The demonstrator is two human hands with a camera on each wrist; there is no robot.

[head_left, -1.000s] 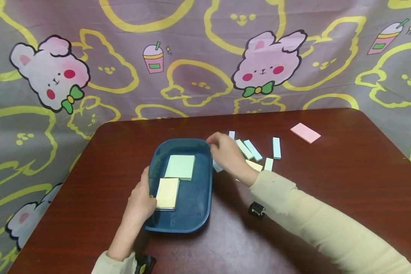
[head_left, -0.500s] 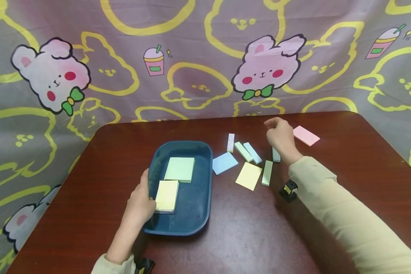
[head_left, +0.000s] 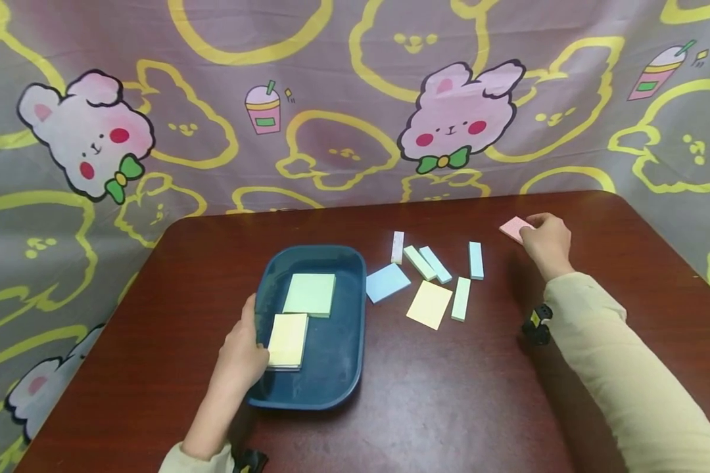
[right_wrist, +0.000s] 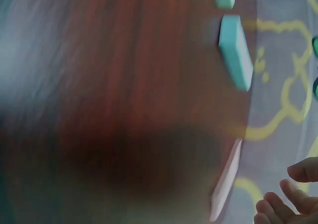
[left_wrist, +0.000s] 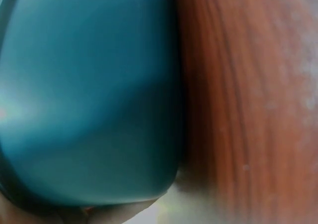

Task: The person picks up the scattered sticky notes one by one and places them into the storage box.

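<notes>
My left hand (head_left: 241, 355) grips the left rim of a dark blue plastic tray (head_left: 337, 368), thumb on the inside. In the left wrist view, the tray wall (left_wrist: 94, 85) fills much of the picture. Inside the tray lie a green sticky-note pad (head_left: 310, 293) and a yellow sticky-note pad (head_left: 288, 340). At the far right of the table, my right hand (head_left: 550, 243) reaches over a pink sticky-note pad (head_left: 513, 228), covering its right end in the head view. In the right wrist view, the fingers (right_wrist: 276, 204) are parted, with the pink pad (right_wrist: 226, 182) flat on the table beside them.
Right of the tray are a blue pad (head_left: 388, 283), a yellow square pad (head_left: 429, 304) and several narrow strip pads, among them a light blue one (head_left: 476, 261) and a pale green one (head_left: 461, 299). A patterned cloth (head_left: 331, 85) hangs behind the brown table (head_left: 449, 394).
My right hand has left the tray's far right corner and moved rightward across the strip pads to the pink pad. The left hand and the tray have stayed in place.
</notes>
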